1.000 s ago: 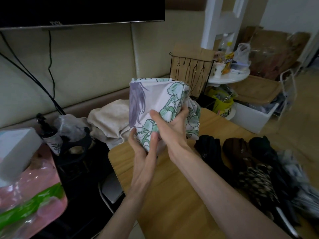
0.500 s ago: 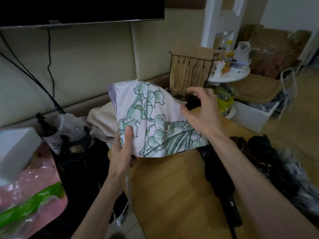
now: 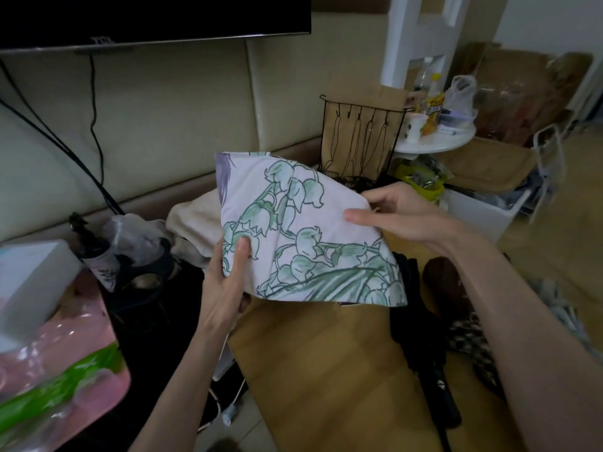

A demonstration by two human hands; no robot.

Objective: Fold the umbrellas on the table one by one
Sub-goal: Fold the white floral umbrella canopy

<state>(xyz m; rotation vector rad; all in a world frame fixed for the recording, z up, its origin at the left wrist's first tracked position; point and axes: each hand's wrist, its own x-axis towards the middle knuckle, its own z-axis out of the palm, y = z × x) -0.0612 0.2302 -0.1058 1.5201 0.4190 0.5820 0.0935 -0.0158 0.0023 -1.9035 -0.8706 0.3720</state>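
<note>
Since a second ago, the floral umbrella (image 3: 303, 236) has been opened out from a bunched bundle into a wide, flat panel. A wooden table (image 3: 326, 370) is seen below, with dark folded umbrellas (image 3: 414, 321) piled along its right side. Behind it, a cream padded wall (image 3: 163, 119) is topped by a black television (image 3: 146, 17). A wire rack (image 3: 359, 138) and a round white table (image 3: 434, 143) crowded with bottles are set at the back right.

The floral umbrella is held in the air over the wooden table's far left corner. Its pale lilac fabric is printed with green bell-shaped flowers and leaves. Its lower left edge is gripped by the left hand (image 3: 228, 282), thumb in front. Its right corner is pinched by the right hand (image 3: 401, 213).

A logo on the television's lower edge and the label of a yellow bottle (image 3: 435, 106) are too blurred to be read.
</note>
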